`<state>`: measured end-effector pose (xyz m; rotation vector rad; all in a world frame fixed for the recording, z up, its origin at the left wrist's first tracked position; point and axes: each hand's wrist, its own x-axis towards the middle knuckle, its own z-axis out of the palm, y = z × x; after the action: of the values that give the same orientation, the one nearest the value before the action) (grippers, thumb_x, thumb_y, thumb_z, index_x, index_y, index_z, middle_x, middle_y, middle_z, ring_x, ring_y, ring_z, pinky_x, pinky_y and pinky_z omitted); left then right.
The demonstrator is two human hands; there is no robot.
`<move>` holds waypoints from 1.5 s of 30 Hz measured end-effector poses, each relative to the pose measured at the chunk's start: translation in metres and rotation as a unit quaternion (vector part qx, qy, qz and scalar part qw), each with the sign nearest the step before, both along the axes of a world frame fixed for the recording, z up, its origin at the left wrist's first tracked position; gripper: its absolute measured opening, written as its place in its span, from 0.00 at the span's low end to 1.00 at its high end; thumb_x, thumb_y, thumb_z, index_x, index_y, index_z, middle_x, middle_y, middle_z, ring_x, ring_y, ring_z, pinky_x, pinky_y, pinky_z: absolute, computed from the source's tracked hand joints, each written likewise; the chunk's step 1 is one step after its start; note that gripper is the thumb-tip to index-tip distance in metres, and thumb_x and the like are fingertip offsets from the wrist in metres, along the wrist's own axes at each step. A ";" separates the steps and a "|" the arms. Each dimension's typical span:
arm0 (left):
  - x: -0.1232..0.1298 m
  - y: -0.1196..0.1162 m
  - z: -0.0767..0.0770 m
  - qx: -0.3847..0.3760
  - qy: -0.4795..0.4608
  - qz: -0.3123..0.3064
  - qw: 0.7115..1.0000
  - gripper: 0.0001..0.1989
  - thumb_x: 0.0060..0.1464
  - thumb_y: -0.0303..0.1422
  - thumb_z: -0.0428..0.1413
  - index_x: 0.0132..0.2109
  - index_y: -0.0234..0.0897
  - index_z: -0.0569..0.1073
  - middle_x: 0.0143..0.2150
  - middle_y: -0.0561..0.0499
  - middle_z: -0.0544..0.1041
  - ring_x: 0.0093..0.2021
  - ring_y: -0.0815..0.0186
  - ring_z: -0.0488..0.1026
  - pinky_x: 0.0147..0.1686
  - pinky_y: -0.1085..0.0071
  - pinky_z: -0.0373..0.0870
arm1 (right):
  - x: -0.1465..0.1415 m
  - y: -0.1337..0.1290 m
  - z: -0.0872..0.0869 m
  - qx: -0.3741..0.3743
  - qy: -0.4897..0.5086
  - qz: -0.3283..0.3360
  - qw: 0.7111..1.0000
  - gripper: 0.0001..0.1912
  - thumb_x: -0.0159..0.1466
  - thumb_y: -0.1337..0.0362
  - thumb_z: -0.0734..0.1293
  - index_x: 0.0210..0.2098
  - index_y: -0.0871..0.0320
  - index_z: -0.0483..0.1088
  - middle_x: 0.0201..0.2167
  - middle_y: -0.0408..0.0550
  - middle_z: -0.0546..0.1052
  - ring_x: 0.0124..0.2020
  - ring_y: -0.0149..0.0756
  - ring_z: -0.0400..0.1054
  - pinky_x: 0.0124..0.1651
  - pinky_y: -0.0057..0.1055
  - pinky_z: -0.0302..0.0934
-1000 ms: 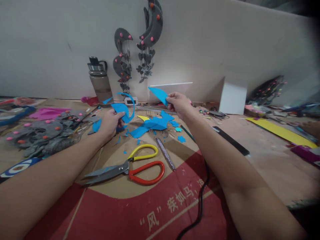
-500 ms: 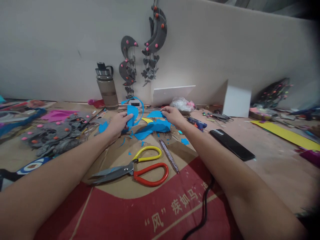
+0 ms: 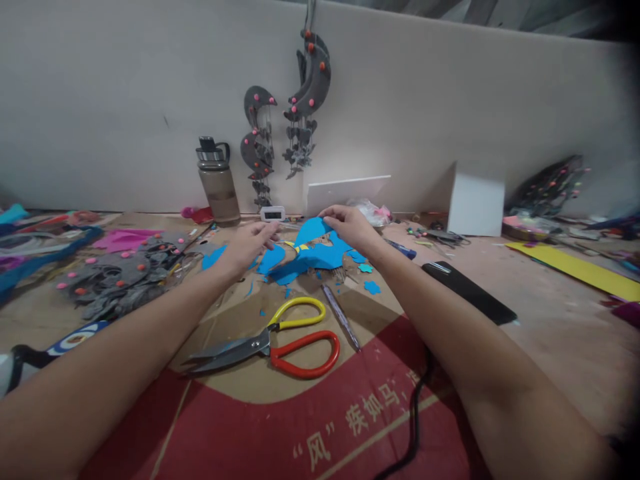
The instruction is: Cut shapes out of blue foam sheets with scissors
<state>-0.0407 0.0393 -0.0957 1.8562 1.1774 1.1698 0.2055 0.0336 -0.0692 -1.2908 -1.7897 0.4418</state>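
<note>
My right hand [image 3: 350,225] pinches the edge of a rounded blue felt piece [image 3: 314,230], which is raised above the pile. Beside it, my left hand [image 3: 251,243] has its fingers stretched out and apart, just over blue felt scraps [image 3: 273,257], with nothing seen in it. A larger crumpled blue felt offcut [image 3: 320,257] lies between the hands, with a bit of yellow [image 3: 301,247] showing behind it. Closer to me rest scissors [image 3: 260,342] with one yellow and one red handle, blades slightly apart. A pen [image 3: 341,317] lies right of them.
Grey felt ornaments [image 3: 125,273] are heaped on the left. A water bottle [image 3: 219,190] stands against the wall, near a small white digital display [image 3: 273,214]. On the right lie a black phone [image 3: 467,292] and a yellow strip [image 3: 575,270]. A black cable [image 3: 414,413] crosses the red-printed cardboard [image 3: 240,427].
My left hand has let go of the blue half-round piece and curled strip it held up, and its fingers have spread. My right hand has lifted the rounded blue piece.
</note>
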 end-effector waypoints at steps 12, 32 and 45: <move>0.016 -0.012 -0.029 -0.087 -0.169 -0.022 0.982 0.14 0.44 0.42 0.66 0.32 0.38 0.73 0.23 0.54 0.74 0.20 0.70 0.63 0.19 0.73 0.55 | 0.018 0.000 0.004 -0.075 -0.265 -0.109 0.955 0.16 0.70 0.60 0.60 0.48 0.59 0.76 0.39 0.49 0.80 0.36 0.33 0.71 0.38 0.26 0.60; 0.002 0.005 -0.045 -0.100 -0.191 -0.006 0.976 0.19 0.42 0.44 0.67 0.34 0.35 0.73 0.26 0.51 0.78 0.18 0.73 0.63 0.17 0.75 0.54 | 0.057 0.001 -0.009 -0.232 -0.409 -0.159 0.868 0.07 0.52 0.62 0.77 0.30 0.57 0.79 0.23 0.49 0.78 0.29 0.40 0.72 0.31 0.29 0.63; 0.004 0.004 -0.041 -0.115 -0.229 -0.013 0.967 0.17 0.42 0.43 0.66 0.32 0.36 0.70 0.25 0.52 0.77 0.21 0.71 0.70 0.19 0.77 0.56 | 0.053 0.001 -0.008 -0.237 -0.401 -0.154 0.871 0.11 0.50 0.69 0.76 0.34 0.58 0.77 0.25 0.47 0.77 0.29 0.37 0.71 0.30 0.28 0.60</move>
<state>-0.0367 0.0434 -0.1371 1.3303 0.9721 1.2980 0.2584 0.0344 -0.0769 -2.3193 -2.1364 0.1608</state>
